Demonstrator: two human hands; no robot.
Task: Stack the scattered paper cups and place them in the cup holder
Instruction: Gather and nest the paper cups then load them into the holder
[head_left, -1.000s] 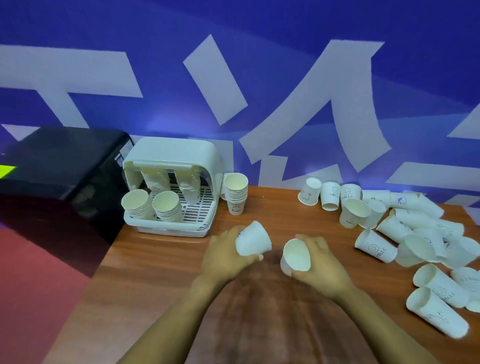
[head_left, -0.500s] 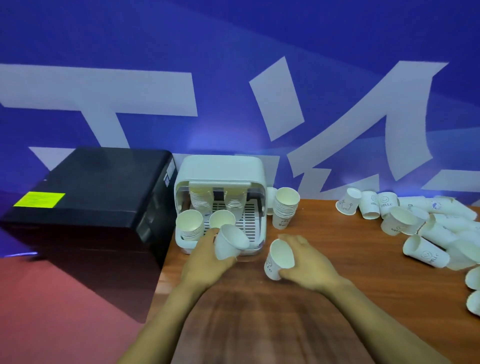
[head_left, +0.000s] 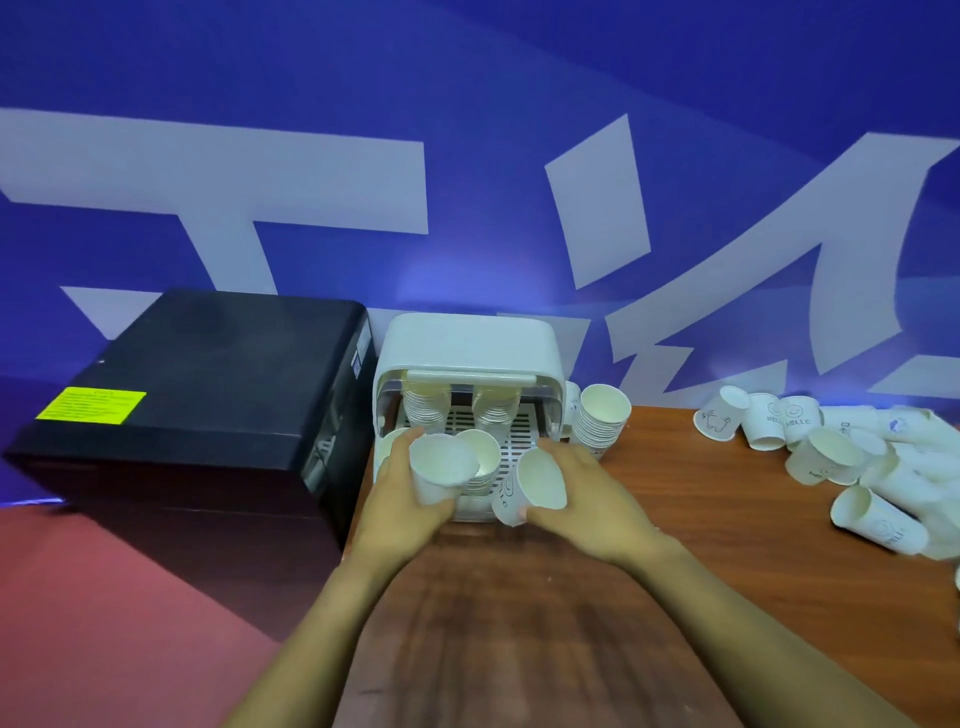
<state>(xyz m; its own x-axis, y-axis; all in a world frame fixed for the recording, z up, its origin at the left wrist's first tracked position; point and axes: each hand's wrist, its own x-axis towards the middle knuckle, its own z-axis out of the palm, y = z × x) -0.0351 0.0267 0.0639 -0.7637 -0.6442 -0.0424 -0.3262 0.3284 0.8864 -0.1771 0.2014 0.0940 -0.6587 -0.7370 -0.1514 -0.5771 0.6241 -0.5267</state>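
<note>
- Blue wall (head_left: 727, 78) fills the back, with big pale grey shapes (head_left: 249, 182) painted across it.
- Brown wooden table (head_left: 727, 597) sits below.
- Black box (head_left: 208, 395), yellow label (head_left: 92, 405) on top, stands just left.
- Reddish floor (head_left: 104, 623) underneath.

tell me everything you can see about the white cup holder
The cup holder is a pale, plastic-looking box with a rounded hood, open at the front over a slotted tray. It stands on the wooden table beside a black box. Cup stacks sit inside. Both hands' cups overlap its front edge; contact is unclear.
</note>
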